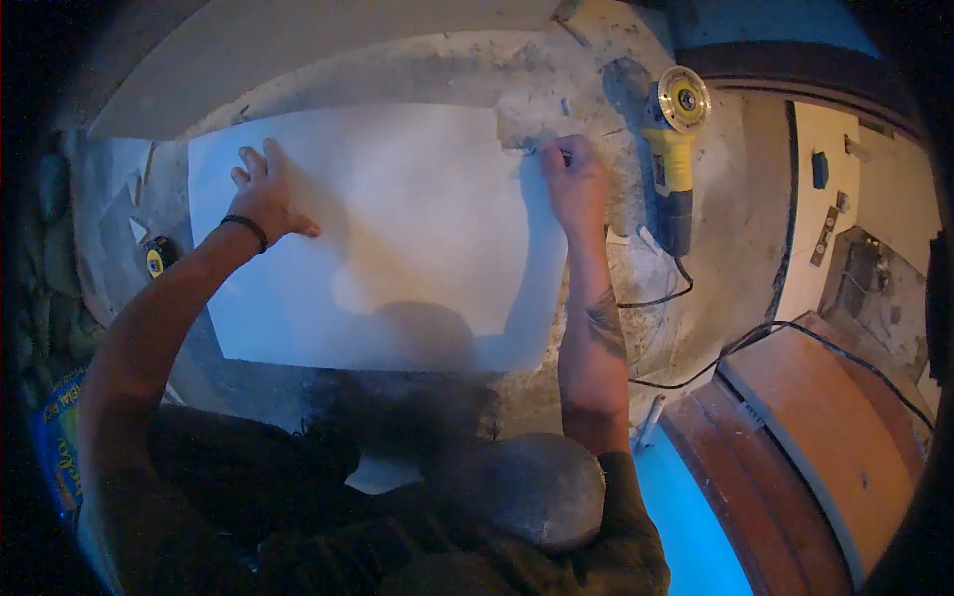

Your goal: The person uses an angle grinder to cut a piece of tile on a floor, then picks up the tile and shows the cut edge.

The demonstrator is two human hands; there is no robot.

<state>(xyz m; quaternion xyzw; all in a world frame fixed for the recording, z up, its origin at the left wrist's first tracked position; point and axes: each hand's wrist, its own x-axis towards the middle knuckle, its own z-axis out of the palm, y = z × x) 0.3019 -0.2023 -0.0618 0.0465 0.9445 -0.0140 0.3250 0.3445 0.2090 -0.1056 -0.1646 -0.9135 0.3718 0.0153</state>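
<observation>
A large white tile (417, 189) lies flat on the dusty floor in front of me, with a notch cut out of its far right corner. On its left part rests my left hand (266, 199), fingers spread and thumb pointing right. My right hand (576, 184) is closed at the tile's right edge, just beside the notch. A small dark bit shows between its fingers, too little to name. Right of that hand lies a yellow and black angle grinder (672, 164), its round disc at the far end.
A tape measure (157, 258) sits left of the tile, near broken tile pieces (137, 230). The grinder's black cord (686, 382) runs right across brown boards (815, 417). A colourful bag (65, 437) stands at the lower left. My knee (547, 492) is close to the tile's near edge.
</observation>
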